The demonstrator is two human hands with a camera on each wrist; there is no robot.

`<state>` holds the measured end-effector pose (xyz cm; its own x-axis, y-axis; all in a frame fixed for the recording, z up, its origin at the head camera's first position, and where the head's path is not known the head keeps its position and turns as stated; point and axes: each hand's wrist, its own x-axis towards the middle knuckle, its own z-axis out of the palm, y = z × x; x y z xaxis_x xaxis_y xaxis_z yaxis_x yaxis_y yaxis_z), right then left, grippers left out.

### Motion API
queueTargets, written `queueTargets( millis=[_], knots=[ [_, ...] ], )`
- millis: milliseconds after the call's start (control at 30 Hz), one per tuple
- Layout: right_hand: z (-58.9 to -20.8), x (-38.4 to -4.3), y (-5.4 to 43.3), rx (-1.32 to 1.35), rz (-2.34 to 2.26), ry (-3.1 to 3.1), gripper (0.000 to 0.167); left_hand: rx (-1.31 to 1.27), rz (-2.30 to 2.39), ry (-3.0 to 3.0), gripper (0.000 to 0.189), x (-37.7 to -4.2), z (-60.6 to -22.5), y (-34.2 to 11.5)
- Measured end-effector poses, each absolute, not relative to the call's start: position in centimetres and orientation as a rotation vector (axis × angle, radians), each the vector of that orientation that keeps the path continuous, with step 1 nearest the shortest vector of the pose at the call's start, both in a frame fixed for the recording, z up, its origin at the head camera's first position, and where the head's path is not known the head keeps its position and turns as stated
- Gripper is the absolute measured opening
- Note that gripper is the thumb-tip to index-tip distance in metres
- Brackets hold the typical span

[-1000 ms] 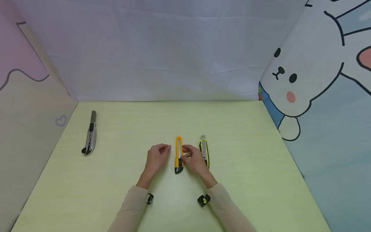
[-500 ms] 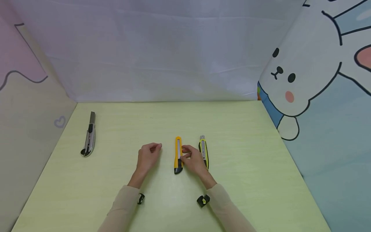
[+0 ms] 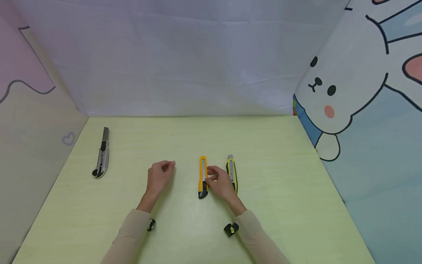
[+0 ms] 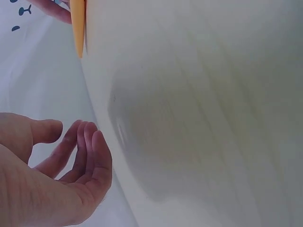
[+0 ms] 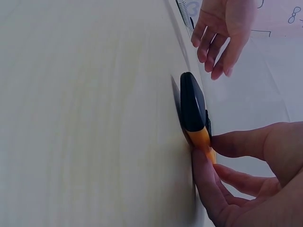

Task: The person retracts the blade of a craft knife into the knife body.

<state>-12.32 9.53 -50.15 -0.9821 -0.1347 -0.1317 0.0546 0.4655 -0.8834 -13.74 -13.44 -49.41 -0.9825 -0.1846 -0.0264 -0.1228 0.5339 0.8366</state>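
Observation:
A yellow utility knife with a black end cap lies lengthwise on the middle of the table. My right hand pinches its right edge; in the right wrist view the thumb and fingertips meet at the yellow body just behind the black end. Off to the left, my left hand is held over the table with its fingers loosely bent and nothing in them. The left wrist view shows that hand with a gap between thumb and fingers.
A black and lime-yellow utility knife lies just right of my right hand, its lower part hidden. Far left lies a silver utility knife with its blade extended. A white curtain hangs behind the table.
My left hand has moved left, away from the yellow utility knife. The right hand stays on that knife, and all three knives keep their places.

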Motion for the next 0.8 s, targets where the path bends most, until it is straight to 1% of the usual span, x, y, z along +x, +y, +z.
queueTargets(
  millis=[800],
  knots=[
    [-50.1,-12.0,9.4,-0.103,-1.544,2.552,0.038,0.362,-1.358,-2.699,0.032,-14.4,-48.7,-17.3]
  ],
)
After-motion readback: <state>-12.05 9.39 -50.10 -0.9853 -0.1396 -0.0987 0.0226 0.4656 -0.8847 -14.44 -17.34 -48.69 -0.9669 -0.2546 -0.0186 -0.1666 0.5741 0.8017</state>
